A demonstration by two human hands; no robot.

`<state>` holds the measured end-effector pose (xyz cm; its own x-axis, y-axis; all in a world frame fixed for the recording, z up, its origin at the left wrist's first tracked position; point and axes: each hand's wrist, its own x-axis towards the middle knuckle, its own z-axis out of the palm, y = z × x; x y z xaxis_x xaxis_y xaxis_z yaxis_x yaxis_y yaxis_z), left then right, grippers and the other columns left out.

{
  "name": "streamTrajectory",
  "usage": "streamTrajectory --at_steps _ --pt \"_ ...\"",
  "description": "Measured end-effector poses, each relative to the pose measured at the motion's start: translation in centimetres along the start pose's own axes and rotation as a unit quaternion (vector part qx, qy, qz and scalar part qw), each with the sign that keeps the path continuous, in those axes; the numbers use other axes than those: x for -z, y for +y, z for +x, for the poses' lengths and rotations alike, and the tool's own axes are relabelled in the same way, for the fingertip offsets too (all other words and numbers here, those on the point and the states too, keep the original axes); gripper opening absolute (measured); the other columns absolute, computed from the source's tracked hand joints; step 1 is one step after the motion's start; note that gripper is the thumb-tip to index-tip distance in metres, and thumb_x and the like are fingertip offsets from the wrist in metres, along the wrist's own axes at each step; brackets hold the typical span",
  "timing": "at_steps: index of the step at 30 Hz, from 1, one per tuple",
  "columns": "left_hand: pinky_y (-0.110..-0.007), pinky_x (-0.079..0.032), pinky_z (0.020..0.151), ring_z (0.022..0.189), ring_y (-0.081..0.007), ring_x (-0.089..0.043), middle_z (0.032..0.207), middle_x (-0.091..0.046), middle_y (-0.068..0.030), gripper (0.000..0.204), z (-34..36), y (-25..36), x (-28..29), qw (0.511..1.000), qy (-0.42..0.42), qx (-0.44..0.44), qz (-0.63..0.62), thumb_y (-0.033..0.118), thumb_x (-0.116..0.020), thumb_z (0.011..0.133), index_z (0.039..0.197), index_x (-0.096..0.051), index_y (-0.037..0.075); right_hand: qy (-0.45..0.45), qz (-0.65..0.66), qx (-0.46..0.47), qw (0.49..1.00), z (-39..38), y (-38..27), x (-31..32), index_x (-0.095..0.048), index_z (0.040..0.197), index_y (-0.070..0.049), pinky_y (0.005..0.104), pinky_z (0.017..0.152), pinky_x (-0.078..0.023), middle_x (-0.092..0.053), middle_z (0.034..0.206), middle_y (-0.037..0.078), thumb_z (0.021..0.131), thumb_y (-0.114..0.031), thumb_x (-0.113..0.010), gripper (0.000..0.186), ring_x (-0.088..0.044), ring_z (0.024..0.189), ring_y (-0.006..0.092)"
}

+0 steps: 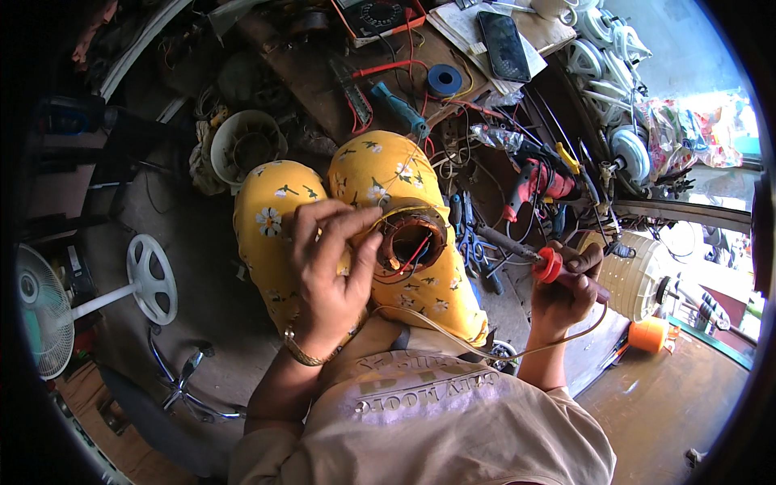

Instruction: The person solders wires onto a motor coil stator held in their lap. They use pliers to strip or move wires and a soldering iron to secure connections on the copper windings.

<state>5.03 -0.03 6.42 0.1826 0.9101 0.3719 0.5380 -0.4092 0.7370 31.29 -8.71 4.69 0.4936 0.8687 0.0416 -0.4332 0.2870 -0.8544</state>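
Note:
A round motor stator (435,217) with copper windings rests on my lap, against the yellow flowered trousers (279,206). Red and dark lead wires (416,255) show inside its opening. At its left rim is my left hand (331,250), thumb and index finger apart; whether they touch a thin wire there is unclear. Out to the right, my right hand (566,295) grips the handle of a soldering iron (548,265) with a red collar. Its metal barrel points up and left, apart from the stator. The cord (477,352) loops back across my lap.
Ahead are a blue tape roll (444,80), a phone (503,46) on papers and a multimeter (380,14). Pliers (469,238) and a red power drill (535,187) lie to the right. A white fan (40,299) and a plastic bucket (246,145) stand left.

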Motion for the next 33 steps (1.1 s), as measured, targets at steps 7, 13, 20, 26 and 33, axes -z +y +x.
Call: streamTrajectory --at_steps 7,13,20,26,33 --pt "-0.033 -0.048 0.077 0.089 -0.0236 -0.058 0.096 -0.061 -0.0078 0.016 2.9 -1.2 0.5 0.994 -0.096 -0.046 0.033 -0.002 -0.073 0.072 0.086 -0.069 0.005 0.004 0.020 -0.016 1.000 0.0 -0.1 -0.3 -0.043 0.089 -0.006 0.0339 0.073 -0.051 -0.065 0.081 0.015 0.079 -0.025 -0.069 0.035 -0.055 0.073 0.0209" --pt "-0.037 -0.046 0.079 0.089 -0.0260 -0.056 0.098 -0.062 -0.0070 0.014 4.8 -1.2 0.5 0.977 -0.160 -0.112 -0.087 0.001 -0.072 0.074 0.084 -0.065 0.008 -0.022 -0.020 0.003 1.000 -0.5 0.0 0.3 -0.044 0.090 -0.008 0.0328 0.071 -0.045 -0.060 0.079 0.010 0.078 -0.024 -0.070 0.033 -0.049 0.074 0.0190" --pt "-0.035 -0.045 0.078 0.086 -0.0241 -0.058 0.090 -0.067 -0.0019 0.015 5.1 -2.3 0.2 0.955 -0.204 -0.160 -0.144 0.002 -0.073 0.074 0.082 -0.063 0.010 -0.052 -0.068 -0.018 0.996 -0.9 0.0 -0.1 -0.044 0.085 -0.009 0.0307 0.064 -0.042 -0.059 0.070 0.012 0.078 -0.032 -0.070 0.036 -0.047 0.065 0.0187" --pt "-0.037 -0.044 0.079 0.090 -0.0221 -0.058 0.091 -0.065 0.0012 0.021 5.3 -2.3 0.3 0.948 -0.199 -0.244 -0.050 0.003 -0.074 0.069 0.085 -0.066 0.013 -0.062 -0.055 -0.025 0.996 -0.9 0.5 -0.4 -0.046 0.084 -0.010 0.0316 0.058 -0.042 -0.057 0.068 0.012 0.078 -0.034 -0.072 0.037 -0.047 0.062 0.0188" --pt "-0.038 -0.043 0.082 0.098 -0.0226 -0.060 0.093 -0.065 0.0014 0.023 5.3 -2.3 0.5 0.942 -0.201 -0.265 -0.030 0.003 -0.072 0.066 0.086 -0.066 0.013 -0.079 -0.066 -0.027 0.994 -1.1 0.6 -0.5 -0.047 0.085 -0.009 0.0320 0.058 -0.042 -0.056 0.068 0.011 0.078 -0.035 -0.073 0.037 -0.048 0.061 0.0194"
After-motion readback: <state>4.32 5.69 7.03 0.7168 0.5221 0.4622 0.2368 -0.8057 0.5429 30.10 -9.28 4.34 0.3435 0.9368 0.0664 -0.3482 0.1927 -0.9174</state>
